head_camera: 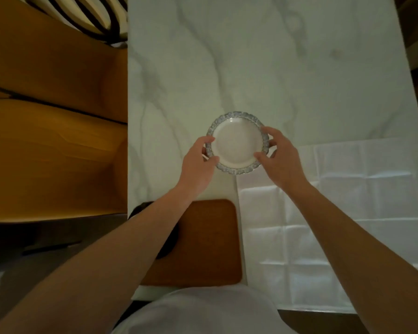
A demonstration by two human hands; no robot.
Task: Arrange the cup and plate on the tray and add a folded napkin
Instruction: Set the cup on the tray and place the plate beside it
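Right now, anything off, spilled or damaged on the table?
No spill or damage shows. The napkin lies unfolded beside the tray, creased. Both hands, left and right, grip the plate. A dark object on the tray is mostly hidden by the left arm.

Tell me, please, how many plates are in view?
1: the blue-rimmed plate, held between left hand and right hand above the marble table. None visibly hidden.
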